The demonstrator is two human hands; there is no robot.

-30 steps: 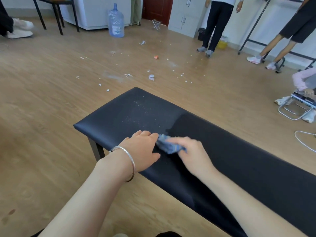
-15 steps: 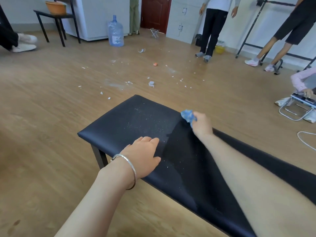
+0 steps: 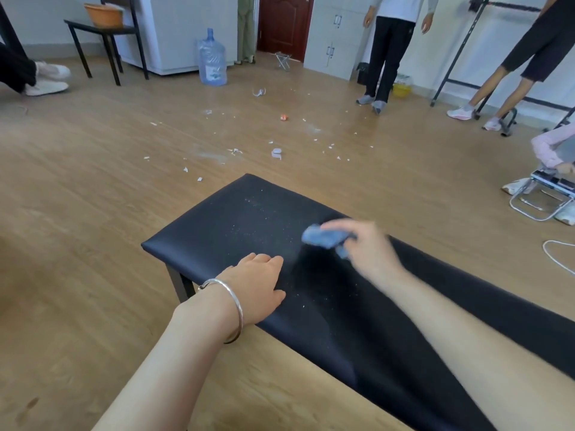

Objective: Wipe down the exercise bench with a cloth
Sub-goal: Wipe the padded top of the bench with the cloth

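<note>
A crumpled blue cloth (image 3: pixel 323 237) is gripped by the blurred right hand (image 3: pixel 367 247) on the black padded rectangular bench (image 3: pixel 242 219); beside it, the left hand (image 3: pixel 258 287) is laid flat, fingers relaxed.

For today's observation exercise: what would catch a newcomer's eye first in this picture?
The black bench fills the foreground, white specks dusting its left end. The right hand, blurred, grips a blue cloth over the bench top; the left hand rests flat near its front edge. White scraps litter the wooden floor beyond.
</note>
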